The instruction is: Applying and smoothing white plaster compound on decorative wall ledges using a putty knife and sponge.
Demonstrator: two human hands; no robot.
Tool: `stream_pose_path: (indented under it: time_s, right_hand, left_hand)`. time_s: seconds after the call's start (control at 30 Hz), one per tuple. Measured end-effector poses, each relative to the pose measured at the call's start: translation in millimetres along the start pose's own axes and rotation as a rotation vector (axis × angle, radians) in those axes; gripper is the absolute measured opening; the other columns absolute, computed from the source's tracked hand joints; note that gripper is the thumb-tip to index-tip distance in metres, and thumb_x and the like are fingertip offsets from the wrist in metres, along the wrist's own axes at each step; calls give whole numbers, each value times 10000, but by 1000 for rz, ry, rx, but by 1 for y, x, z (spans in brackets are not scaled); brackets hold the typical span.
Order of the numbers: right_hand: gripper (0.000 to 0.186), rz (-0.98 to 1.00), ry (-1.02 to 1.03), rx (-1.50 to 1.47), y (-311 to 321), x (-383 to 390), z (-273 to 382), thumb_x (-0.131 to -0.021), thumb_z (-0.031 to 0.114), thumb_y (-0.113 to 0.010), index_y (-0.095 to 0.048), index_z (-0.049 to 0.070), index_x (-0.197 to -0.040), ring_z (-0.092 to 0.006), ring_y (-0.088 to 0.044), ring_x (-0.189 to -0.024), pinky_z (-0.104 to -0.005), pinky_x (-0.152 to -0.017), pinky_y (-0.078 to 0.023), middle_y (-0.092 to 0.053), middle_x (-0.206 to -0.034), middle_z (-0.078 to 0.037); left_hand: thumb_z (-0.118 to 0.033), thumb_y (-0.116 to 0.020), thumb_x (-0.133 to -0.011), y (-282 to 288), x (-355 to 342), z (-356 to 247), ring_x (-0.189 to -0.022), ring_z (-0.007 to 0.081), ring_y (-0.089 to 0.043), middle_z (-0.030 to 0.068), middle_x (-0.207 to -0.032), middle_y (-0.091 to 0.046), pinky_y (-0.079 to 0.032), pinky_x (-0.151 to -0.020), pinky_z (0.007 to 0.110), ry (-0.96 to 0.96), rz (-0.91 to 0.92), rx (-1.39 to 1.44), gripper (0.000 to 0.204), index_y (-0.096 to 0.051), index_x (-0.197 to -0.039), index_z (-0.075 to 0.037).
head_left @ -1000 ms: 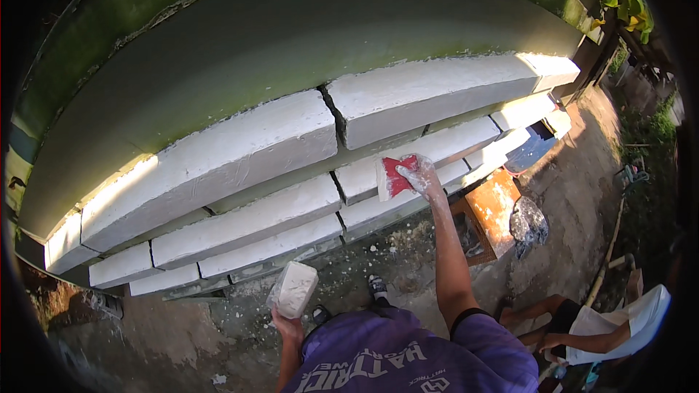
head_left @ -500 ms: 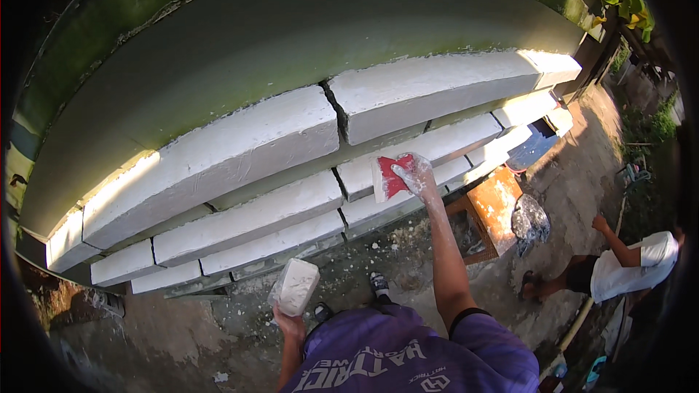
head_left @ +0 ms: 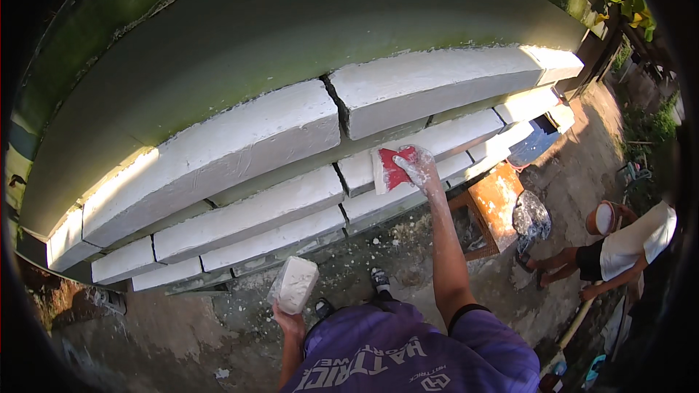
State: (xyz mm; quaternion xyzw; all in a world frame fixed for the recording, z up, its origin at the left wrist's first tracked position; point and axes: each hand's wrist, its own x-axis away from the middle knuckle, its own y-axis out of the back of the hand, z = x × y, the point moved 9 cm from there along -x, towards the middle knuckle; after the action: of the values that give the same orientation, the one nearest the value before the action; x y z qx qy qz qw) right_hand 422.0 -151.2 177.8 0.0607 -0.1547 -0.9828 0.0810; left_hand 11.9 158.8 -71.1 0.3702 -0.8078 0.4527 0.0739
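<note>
My right hand (head_left: 416,167), smeared with white, grips a red putty scraper (head_left: 394,169) with a whitish edge. The scraper is at the front of a middle course of white-coated blocks (head_left: 466,133), just right of a dark gap; whether it touches the face I cannot tell. Low at the left, my left hand (head_left: 290,322) holds a boxy, clear-sided tub of white putty (head_left: 297,285) from beneath, in front of my body. A longer white ledge (head_left: 437,91), split by a dark crack, runs above the middle course.
An orange box (head_left: 497,195) with white splashes stands to my right, beside a dark plastic bag (head_left: 532,216). Beyond them, a person in a white shirt (head_left: 641,240) is near a bucket (head_left: 603,218) with white inside. White crumbs lie on the ground. A pole (head_left: 580,314) lies at lower right.
My right hand and the scraper have shifted very slightly up. The person at the right has turned and moved, and a bucket now shows beside them. My left hand stays put.
</note>
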Motion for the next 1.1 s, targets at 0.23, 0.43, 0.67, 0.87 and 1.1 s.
stream_pose_path:
  time_s: [0.23,0.43,0.67,0.87,1.1]
  right_hand:
    - [373,-25,-37,16,1,-4,-4,-811,244,-748,-606,-32,-1018,-121,-569,-507,-268,-405,-436,-629,-686,-79]
    - [379,-57,-2,75,5,-6,0,-800,246,-756,-615,-33,-1014,-131,-590,-556,-279,-453,-467,-646,-726,-86]
    - [409,129,73,-44,-17,0,5,-789,283,-758,-619,-10,-1038,-152,-631,-625,-291,-499,-505,-662,-756,-100]
    - [394,47,-24,4,-10,4,1,-795,269,-758,-615,-8,-1037,-131,-599,-546,-260,-411,-464,-649,-737,-80]
    - [380,-39,-36,21,-4,3,9,-802,264,-752,-615,-14,-1020,-133,-602,-553,-277,-418,-465,-652,-747,-81]
  left_hand:
    - [-421,-370,-964,2,-1,2,-1231,261,-496,84,-1346,-515,-392,-1023,419,7,-31,-17,514,-457,-1348,-91]
    - [-422,-364,-964,-3,3,1,-1239,260,-489,83,-1350,-513,-387,-1029,416,-3,-37,-13,518,-457,-1349,-88]
    - [-426,-353,-966,1,-1,2,-1246,260,-483,83,-1356,-507,-379,-1038,414,-11,-32,-6,524,-454,-1353,-87]
    - [-423,-350,-969,6,-3,2,-1238,260,-491,84,-1346,-517,-384,-1034,409,2,-62,-2,519,-456,-1352,-90]
    - [-420,-360,-971,7,-4,-1,-1236,260,-494,87,-1348,-515,-384,-1033,410,-16,-65,-4,516,-458,-1350,-84]
